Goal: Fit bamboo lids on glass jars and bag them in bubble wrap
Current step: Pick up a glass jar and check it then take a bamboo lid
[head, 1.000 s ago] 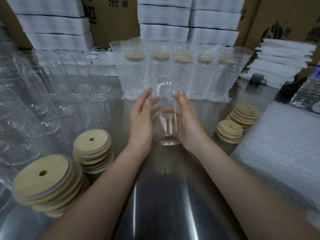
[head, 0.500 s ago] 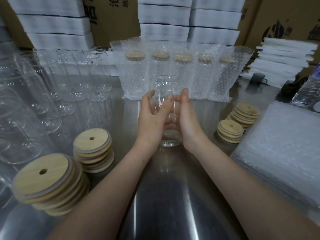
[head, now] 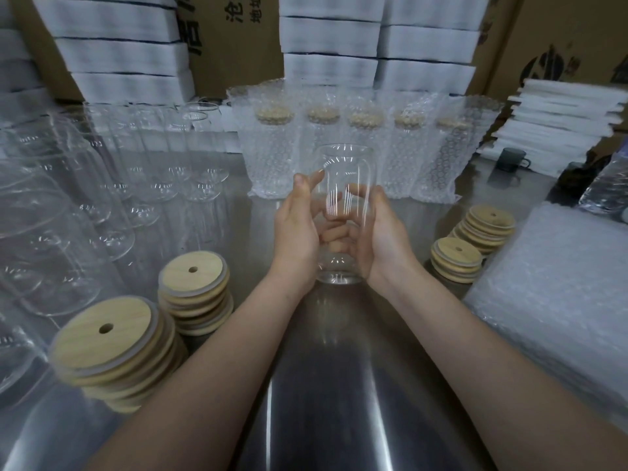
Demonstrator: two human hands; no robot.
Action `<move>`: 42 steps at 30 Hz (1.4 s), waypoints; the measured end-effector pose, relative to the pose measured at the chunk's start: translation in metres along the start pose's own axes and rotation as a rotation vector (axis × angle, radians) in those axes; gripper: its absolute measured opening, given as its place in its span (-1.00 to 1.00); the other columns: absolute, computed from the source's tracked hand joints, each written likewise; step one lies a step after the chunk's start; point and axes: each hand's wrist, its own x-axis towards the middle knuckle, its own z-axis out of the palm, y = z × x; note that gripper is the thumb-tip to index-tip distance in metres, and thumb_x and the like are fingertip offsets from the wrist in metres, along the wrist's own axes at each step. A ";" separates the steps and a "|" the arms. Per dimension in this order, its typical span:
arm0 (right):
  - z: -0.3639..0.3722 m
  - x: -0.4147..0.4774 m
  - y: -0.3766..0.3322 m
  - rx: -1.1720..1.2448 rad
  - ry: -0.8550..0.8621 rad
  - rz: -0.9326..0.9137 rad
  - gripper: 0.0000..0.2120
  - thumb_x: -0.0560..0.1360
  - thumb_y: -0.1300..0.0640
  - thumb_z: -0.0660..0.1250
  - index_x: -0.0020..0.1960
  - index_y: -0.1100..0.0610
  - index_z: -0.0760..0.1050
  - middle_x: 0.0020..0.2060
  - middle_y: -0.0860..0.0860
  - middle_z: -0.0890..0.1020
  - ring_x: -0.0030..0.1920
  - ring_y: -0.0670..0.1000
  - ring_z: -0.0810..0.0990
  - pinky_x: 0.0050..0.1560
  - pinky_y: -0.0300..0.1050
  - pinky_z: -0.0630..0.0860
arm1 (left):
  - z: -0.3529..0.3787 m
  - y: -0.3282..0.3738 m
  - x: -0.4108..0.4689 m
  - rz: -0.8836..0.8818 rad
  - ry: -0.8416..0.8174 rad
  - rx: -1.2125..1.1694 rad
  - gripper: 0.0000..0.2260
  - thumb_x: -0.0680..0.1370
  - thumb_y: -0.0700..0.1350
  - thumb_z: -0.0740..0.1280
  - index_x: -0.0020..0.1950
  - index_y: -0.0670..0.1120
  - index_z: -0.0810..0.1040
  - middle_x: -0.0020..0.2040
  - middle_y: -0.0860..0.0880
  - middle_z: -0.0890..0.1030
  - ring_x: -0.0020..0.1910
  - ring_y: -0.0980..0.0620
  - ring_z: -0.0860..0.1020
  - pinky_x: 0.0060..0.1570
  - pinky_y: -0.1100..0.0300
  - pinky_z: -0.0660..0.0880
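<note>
Cupping glass jar [head: 346, 171] between left hand [head: 299, 232] and right hand [head: 384, 239] (fingers [head: 307, 183] curled round).

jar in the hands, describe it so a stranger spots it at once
Start at the steel table and the row of bubble-wrapped jars along its back. Just in front of that row, the left hand and right hand hold one clear glass jar. Unlike those, it has no lid and no wrap.

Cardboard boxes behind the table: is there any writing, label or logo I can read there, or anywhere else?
"地址": printed on the middle cardboard box.
Larger characters beside it: cut off, unreadable.
Dark logo on the right box: no legible text.
Marks on the empty glass jars: too blurred.
</note>
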 end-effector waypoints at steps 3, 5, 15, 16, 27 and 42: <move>-0.001 0.001 0.000 -0.114 0.022 -0.027 -0.55 0.66 -0.22 -0.06 0.07 0.02 0.51 -0.34 0.00 0.63 -0.40 -0.04 0.52 -0.38 -0.20 0.42 | -0.003 -0.004 0.001 0.097 0.132 0.097 -0.74 0.69 0.00 0.12 0.14 -0.03 0.58 0.05 -0.14 0.69 0.00 -0.10 0.68 0.01 0.04 0.62; 0.000 0.000 0.002 -0.254 0.073 -0.094 -0.53 0.66 -0.22 -0.06 0.11 -0.04 0.56 -0.31 -0.07 0.64 -0.29 -0.07 0.57 -0.16 -0.14 0.49 | -0.004 -0.004 0.000 0.179 0.224 0.168 -0.76 0.69 -0.05 0.13 0.06 -0.03 0.59 0.00 -0.12 0.69 -0.05 -0.06 0.68 -0.05 0.11 0.58; 0.010 -0.009 0.004 -0.328 0.064 -0.229 -0.51 0.67 -0.19 -0.10 0.13 0.05 0.52 0.10 -0.01 0.64 0.11 0.04 0.66 0.22 0.12 0.55 | 0.004 -0.002 -0.015 0.282 0.043 0.399 -0.31 0.33 0.31 0.39 0.40 0.12 0.30 0.07 0.07 0.58 -0.10 0.30 0.61 -0.20 0.41 0.49; 0.009 -0.007 0.005 -0.343 0.030 -0.221 -0.46 0.66 -0.20 -0.11 0.21 0.13 0.49 0.14 0.04 0.64 0.12 0.06 0.66 0.25 0.14 0.53 | 0.002 -0.001 -0.014 0.278 0.054 0.383 -0.34 0.31 0.33 0.38 0.34 0.13 0.33 0.04 0.04 0.61 -0.11 0.23 0.64 -0.17 0.31 0.53; -0.004 0.004 0.002 -0.157 -0.033 -0.188 -0.56 0.67 -0.16 -0.03 0.10 0.16 0.44 -0.16 0.00 0.72 -0.15 -0.02 0.70 -0.16 -0.11 0.62 | -0.005 0.009 -0.002 -0.007 -0.019 0.174 -0.57 0.61 0.30 0.01 0.09 0.08 0.55 -0.17 -0.13 0.72 -0.21 -0.18 0.69 -0.26 0.01 0.61; 0.006 -0.002 0.002 -0.160 -0.030 -0.124 -0.52 0.63 -0.27 -0.07 0.23 -0.02 0.46 -0.14 0.13 0.70 -0.21 0.13 0.67 -0.08 0.11 0.62 | -0.005 0.005 -0.011 0.326 0.208 0.278 -0.87 0.63 -0.07 0.27 0.04 -0.10 0.56 -0.05 -0.02 0.63 -0.07 0.15 0.61 -0.06 0.22 0.52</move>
